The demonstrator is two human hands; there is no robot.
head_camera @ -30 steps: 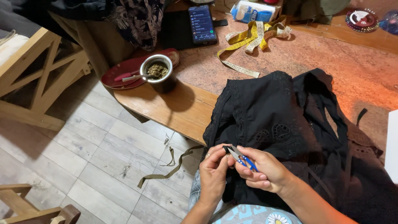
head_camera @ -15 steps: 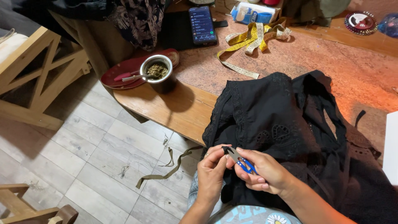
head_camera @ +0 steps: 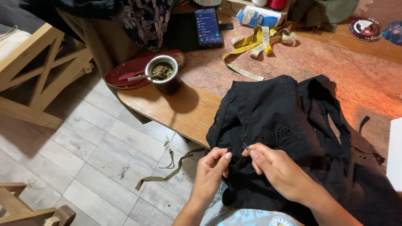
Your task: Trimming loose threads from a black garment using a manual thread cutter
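Note:
A black lace-trimmed garment (head_camera: 284,113) lies over the near edge of the wooden table (head_camera: 176,111) and hangs down onto my lap. My left hand (head_camera: 211,175) pinches a fold of the garment's edge between thumb and fingers. Just to its right, my right hand (head_camera: 278,169) is closed around a small metal-tipped tool (head_camera: 244,146). Only the thin tip shows, resting on the black cloth close to my left fingertips. The handle is hidden inside my fist.
A metal cup of dried herb with a straw (head_camera: 164,73) stands beside a red plate (head_camera: 121,75) at the table's left end. Farther back lie a phone (head_camera: 208,27) and a yellow measuring tape (head_camera: 255,42). A cloth strip (head_camera: 167,175) lies on the tiled floor, near a wooden chair frame (head_camera: 37,71).
My right hand has turned so the tool's blue handle no longer shows, only its tip. Both hands stay together at the same spot on the garment's edge.

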